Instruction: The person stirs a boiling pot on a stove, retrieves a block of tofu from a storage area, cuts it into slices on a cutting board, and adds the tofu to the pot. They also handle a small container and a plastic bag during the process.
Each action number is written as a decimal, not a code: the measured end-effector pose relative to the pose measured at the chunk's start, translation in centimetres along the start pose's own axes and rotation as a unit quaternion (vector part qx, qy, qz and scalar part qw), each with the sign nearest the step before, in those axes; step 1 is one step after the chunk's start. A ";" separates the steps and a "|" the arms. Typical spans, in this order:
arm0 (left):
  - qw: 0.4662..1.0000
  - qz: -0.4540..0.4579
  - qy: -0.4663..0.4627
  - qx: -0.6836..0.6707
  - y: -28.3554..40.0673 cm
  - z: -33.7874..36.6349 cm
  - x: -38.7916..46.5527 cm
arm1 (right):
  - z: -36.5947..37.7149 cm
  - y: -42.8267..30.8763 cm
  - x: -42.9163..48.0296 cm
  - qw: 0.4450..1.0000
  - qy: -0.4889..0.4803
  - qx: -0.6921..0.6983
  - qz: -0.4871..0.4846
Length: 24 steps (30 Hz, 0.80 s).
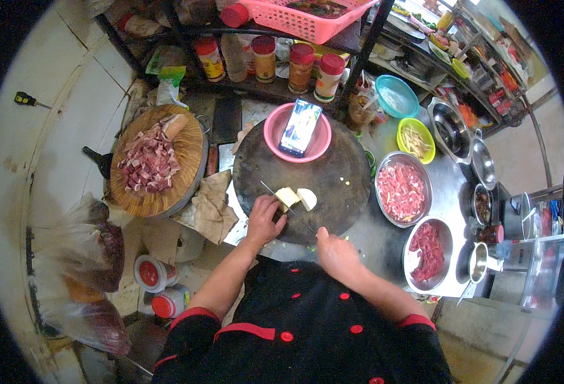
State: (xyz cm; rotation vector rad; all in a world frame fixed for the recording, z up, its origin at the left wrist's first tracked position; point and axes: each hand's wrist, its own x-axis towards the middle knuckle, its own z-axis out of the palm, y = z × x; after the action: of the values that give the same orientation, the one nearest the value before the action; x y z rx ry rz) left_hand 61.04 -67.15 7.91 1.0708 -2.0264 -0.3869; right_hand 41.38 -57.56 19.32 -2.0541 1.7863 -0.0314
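A round, dark chopping block (263, 158) lies before me. On it my left hand (265, 222) holds a pale yellow, peeled vegetable piece (287, 196) with bent fingers. The right hand (338, 255) grips a knife (301, 220) whose handle is hidden in the fist. Its thin blade, seen nearly edge-on, slants up and left along the near side of that piece, close to my left fingertips. Just right of it lies a second, whitish cut piece (307, 199) with a rounded side. Small pale bits (344, 181) are scattered farther right on the wood.
A pink bowl (270, 129) supports a lit phone (302, 126) at the block's far edge. To the left, a wooden block (191, 158) carries chopped meat (150, 161). Metal bowls of sliced meat (401, 189) and redder meat (428, 252) stand right. Spice jars (301, 69) line a shelf behind.
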 end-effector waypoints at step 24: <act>0.916 0.068 -0.355 0.172 7.1 4.6 9.0 | -0.7 4.2 -4.6 0.927 0.211 0.228 0.209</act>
State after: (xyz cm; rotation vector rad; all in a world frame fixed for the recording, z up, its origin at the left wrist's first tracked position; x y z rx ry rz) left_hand 50.62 -70.56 13.64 1.0787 -2.8870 -0.3884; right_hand 36.45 -53.75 19.79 -1.3777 2.1780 -0.7406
